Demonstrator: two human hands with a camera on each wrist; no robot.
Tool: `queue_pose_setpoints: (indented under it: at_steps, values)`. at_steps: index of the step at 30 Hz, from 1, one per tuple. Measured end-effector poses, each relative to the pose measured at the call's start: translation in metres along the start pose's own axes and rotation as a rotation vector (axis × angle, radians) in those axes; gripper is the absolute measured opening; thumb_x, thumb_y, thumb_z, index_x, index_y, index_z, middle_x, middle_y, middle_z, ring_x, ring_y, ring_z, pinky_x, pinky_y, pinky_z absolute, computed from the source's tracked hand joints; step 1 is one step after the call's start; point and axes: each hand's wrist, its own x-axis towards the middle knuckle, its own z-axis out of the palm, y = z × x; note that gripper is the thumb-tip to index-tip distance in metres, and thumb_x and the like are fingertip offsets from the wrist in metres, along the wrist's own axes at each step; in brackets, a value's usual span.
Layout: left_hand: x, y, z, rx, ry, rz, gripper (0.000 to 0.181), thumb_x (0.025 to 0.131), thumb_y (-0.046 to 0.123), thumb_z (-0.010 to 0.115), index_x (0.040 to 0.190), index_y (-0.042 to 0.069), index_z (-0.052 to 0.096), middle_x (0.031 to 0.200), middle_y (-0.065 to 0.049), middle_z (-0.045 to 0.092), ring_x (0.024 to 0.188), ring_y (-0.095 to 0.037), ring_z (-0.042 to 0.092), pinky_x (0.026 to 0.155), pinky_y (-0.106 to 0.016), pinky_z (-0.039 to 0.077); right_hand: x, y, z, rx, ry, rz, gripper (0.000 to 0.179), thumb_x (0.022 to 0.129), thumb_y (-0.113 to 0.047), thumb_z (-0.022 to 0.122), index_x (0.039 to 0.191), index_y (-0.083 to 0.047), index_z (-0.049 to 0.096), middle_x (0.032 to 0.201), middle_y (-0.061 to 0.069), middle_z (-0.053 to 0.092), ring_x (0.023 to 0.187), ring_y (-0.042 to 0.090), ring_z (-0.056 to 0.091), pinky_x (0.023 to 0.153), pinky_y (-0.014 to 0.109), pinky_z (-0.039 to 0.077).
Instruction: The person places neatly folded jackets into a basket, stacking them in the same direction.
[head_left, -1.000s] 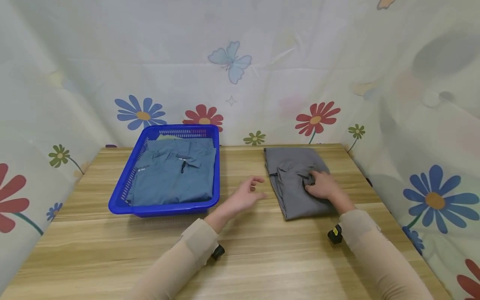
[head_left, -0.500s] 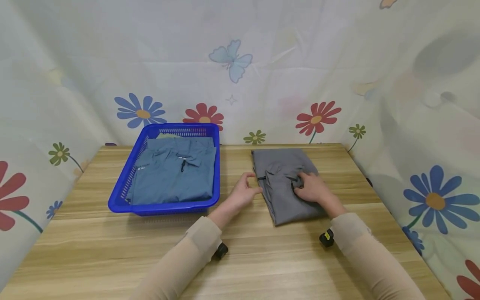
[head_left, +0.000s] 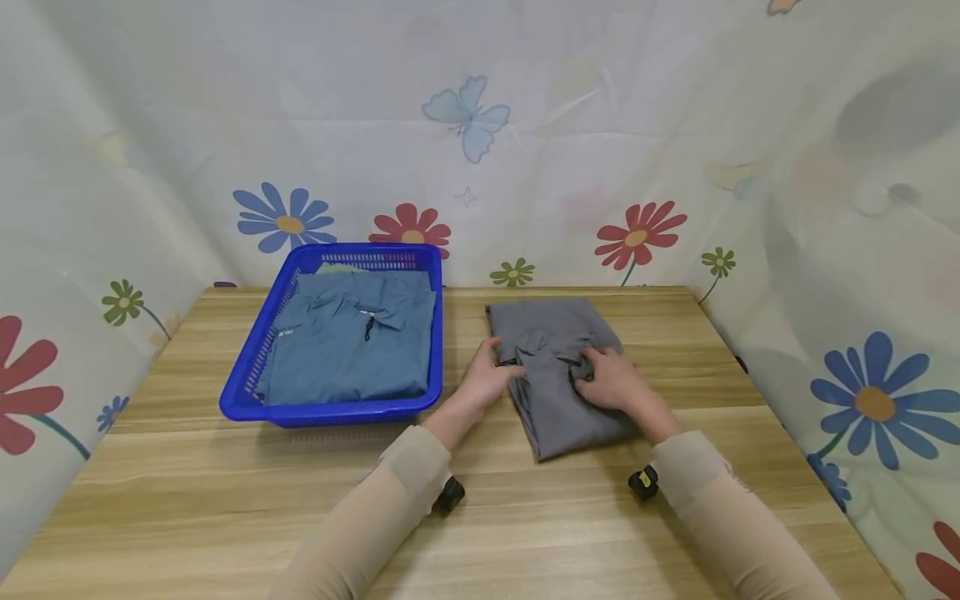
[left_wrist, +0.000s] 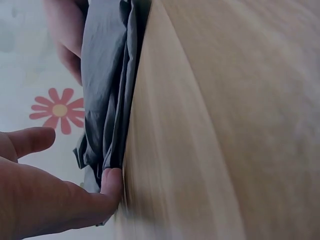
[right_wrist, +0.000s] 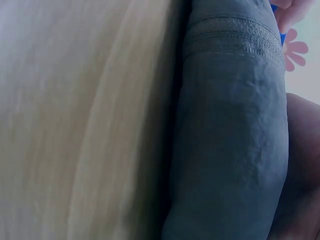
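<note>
A folded grey garment lies on the wooden table, right of the middle, its layered left edge facing my left hand. That hand's fingertips touch this edge low down by the tabletop, while the thumb stands apart above, as the left wrist view shows at the grey cloth. My right hand lies on top of the garment, thumb and fingers pinching a bunched part of the cloth. From the right wrist view, the garment's rounded side hides most of the right hand.
A blue plastic basket stands to the left on the table, holding a folded blue garment with a zip pull. Something pale yellow-green peeks out behind it. A flower-print curtain closes off the back and sides.
The grey garment has slid left and slightly nearer with my right hand on it. My left hand, earlier apart from it, has come to touch its left edge.
</note>
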Motion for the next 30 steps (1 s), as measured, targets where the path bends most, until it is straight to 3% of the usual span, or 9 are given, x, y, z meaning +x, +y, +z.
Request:
queue_pose_setpoints:
  at_steps: [6, 13, 21, 26, 30]
  values:
    - [0.002, 0.001, 0.0, 0.001, 0.011, -0.012, 0.076, 0.095, 0.009, 0.07, 0.159, 0.005, 0.03, 0.164, -0.023, 0.024, 0.151, -0.035, 0.022, 0.118, -0.049, 0.027, -0.001, -0.005, 0.002, 0.003, 0.002, 0.003, 0.063, 0.098, -0.025, 0.06, 0.15, 0.007, 0.044, 0.144, 0.039, 0.043, 0.132, 0.061, 0.038, 0.105, 0.072, 0.032]
    - [0.008, -0.004, -0.002, 0.002, 0.057, 0.007, 0.069, 0.091, 0.004, 0.073, 0.152, 0.004, 0.041, 0.162, -0.021, 0.031, 0.149, -0.032, 0.026, 0.118, -0.047, 0.028, -0.001, -0.008, 0.002, 0.004, 0.007, -0.001, 0.063, 0.098, -0.027, 0.062, 0.149, 0.007, 0.046, 0.145, 0.038, 0.044, 0.133, 0.059, 0.039, 0.106, 0.07, 0.033]
    - [0.008, -0.005, -0.003, 0.021, 0.061, 0.027, 0.069, 0.088, -0.002, 0.075, 0.15, 0.007, 0.046, 0.158, -0.016, 0.039, 0.144, -0.032, 0.034, 0.115, -0.047, 0.032, -0.005, -0.016, 0.001, 0.02, 0.011, -0.018, 0.061, 0.098, -0.028, 0.065, 0.145, 0.008, 0.05, 0.14, 0.037, 0.05, 0.129, 0.055, 0.046, 0.105, 0.062, 0.039]
    - [0.007, -0.007, -0.005, 0.053, 0.048, 0.059, 0.067, 0.083, -0.006, 0.078, 0.144, 0.009, 0.056, 0.156, -0.016, 0.042, 0.145, -0.032, 0.034, 0.116, -0.046, 0.03, -0.005, -0.007, 0.002, 0.15, 0.041, -0.087, 0.052, 0.098, -0.021, 0.066, 0.14, 0.008, 0.056, 0.136, 0.034, 0.056, 0.128, 0.05, 0.051, 0.104, 0.06, 0.042]
    - [0.007, -0.01, -0.007, 0.076, 0.042, 0.096, 0.064, 0.081, -0.008, 0.079, 0.139, 0.01, 0.06, 0.155, -0.017, 0.043, 0.144, -0.031, 0.035, 0.116, -0.046, 0.031, -0.007, 0.009, -0.005, 0.351, -0.011, -0.145, 0.049, 0.096, -0.007, 0.066, 0.14, 0.01, 0.053, 0.137, 0.035, 0.054, 0.128, 0.049, 0.051, 0.101, 0.058, 0.044]
